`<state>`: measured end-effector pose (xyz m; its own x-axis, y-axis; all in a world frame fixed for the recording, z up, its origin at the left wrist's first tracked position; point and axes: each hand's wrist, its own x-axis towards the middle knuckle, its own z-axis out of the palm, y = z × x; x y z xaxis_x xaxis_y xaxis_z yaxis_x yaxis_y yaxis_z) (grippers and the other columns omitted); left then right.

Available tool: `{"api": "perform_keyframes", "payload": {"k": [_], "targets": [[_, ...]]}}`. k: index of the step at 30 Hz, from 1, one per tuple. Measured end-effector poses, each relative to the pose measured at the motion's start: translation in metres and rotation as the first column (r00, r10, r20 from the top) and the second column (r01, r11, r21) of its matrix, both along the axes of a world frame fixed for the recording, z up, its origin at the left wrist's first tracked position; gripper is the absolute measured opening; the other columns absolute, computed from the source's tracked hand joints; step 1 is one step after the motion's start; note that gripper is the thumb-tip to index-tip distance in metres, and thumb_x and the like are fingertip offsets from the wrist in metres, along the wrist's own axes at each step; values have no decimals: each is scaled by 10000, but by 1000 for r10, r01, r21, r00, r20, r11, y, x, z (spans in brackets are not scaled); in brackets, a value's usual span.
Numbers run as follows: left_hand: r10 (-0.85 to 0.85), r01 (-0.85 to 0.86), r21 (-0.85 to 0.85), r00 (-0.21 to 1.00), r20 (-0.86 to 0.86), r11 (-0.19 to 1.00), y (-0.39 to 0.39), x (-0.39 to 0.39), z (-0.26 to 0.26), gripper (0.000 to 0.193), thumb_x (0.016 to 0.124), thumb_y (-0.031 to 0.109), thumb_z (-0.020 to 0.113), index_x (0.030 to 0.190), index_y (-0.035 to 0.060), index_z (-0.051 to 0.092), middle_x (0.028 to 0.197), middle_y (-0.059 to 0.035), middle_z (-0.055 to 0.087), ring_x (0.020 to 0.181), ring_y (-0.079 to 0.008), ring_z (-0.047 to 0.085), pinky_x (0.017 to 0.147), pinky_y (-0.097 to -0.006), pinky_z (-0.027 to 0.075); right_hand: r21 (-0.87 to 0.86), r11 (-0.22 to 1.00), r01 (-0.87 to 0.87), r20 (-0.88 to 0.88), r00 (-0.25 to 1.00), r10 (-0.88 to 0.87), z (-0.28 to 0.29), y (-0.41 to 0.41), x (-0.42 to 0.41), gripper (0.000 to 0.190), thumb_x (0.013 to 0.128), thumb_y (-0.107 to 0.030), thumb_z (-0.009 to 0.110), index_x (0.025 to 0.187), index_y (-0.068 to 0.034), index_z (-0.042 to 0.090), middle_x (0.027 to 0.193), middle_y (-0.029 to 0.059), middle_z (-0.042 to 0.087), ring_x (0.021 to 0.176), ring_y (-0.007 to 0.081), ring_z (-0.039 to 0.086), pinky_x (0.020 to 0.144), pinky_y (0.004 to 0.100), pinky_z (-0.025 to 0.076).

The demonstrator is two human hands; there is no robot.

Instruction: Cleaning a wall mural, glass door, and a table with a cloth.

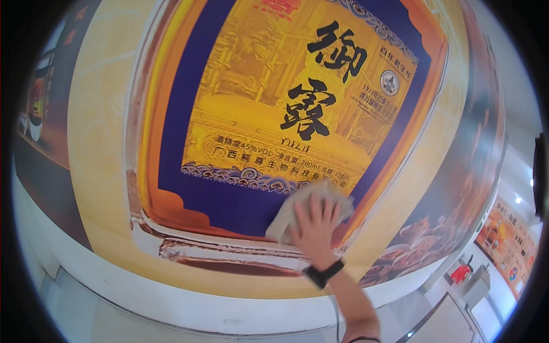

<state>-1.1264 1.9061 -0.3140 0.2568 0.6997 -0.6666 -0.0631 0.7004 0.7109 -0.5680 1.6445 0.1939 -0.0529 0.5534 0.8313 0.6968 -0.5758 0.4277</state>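
My right hand (316,223), a black band around its wrist, lies with spread fingers on a light grey cloth (285,214). It holds the cloth flat against a large printed wall mural (231,206) that shows a liquor bottle. The cloth covers part of the lower right of the bottle's yellow and dark blue label, and its edges look blurred. Large black characters and smaller writing stand on the label above the hand. My left hand is out of view.
A white baseboard (171,306) runs below the mural. Dishes of food are printed on the mural's right part (411,244). Farther right stand a red object (461,273) and a grey box (478,285), near another printed wall panel (508,240). A thin dark cord hangs beside my forearm.
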Motion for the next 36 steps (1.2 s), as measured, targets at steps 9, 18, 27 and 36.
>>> {"api": "perform_keyframes", "payload": {"k": [9,18,27,36], "targets": [[117,-110,-91,990,78,990,-16,-40,-49,342,818,371,432,1094,182,504,1196,-21,491,1170,-202,372,1019,-420,194,341,931,132,227,949,-218,326,60,5,598,801,-497,447,1313,-226,298,1379,105,238,1246,395,205,936,602,202],[257,-250,-94,963,74,964,-38,-54,-27,392,851,334,398,1222,209,389,1323,-48,339,1231,-205,300,998,-442,228,352,935,-28,200,979,-46,302,95,8,612,802,-519,429,1322,-229,286,1385,105,226,1249,411,184,957,596,158],[475,-475,17,880,18,880,-15,-50,-31,371,789,429,427,886,71,445,641,-61,487,527,-210,500,441,-372,389,-160,982,-101,46,993,110,-25,90,-43,653,649,-384,634,1242,-217,415,1304,132,327,1187,416,260,923,628,158],[366,-370,-16,924,-111,929,-21,-16,21,408,803,463,412,946,83,448,709,-35,484,599,-173,489,482,-332,363,-603,721,-342,-300,934,193,-208,37,-83,479,800,-167,451,1267,-256,389,1224,-12,419,1078,243,382,861,476,283]]}}
